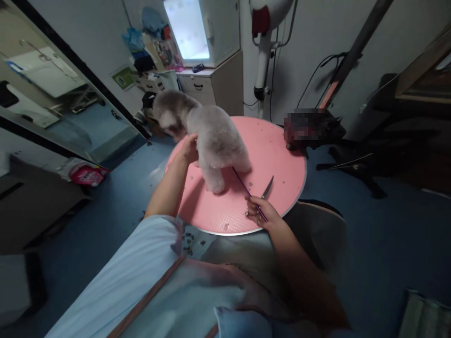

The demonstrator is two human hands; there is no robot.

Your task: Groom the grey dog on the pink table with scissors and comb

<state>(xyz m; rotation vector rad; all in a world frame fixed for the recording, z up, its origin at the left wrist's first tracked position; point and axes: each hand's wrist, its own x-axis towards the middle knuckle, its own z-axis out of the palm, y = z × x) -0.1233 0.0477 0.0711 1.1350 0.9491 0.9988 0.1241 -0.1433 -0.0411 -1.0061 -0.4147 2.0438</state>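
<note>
A grey, short-clipped dog (pixel 218 136) stands on a round pink table (pixel 275 155), its rear towards me and its head turned to the left. My left hand (pixel 190 148) is closed against the dog's left side near the front; its fingertips are partly hidden by the fur. In my right hand (pixel 262 213), low over the table's near edge, are scissors (pixel 268 186) with blades pointing away and a thin purple stick-like tool (pixel 241 180), seen edge-on. The purple tool's far end reaches the dog's hind legs. Small hair clippings lie on the pink surface.
Behind the table stand a drawer cabinet (pixel 225 80) with a lit white box (pixel 220 28) and a white upright stand (pixel 264 61). A dark, partly pixelated shape (pixel 333 126) is at the table's right edge. A glass-panelled frame (pixel 84 77) is on the left.
</note>
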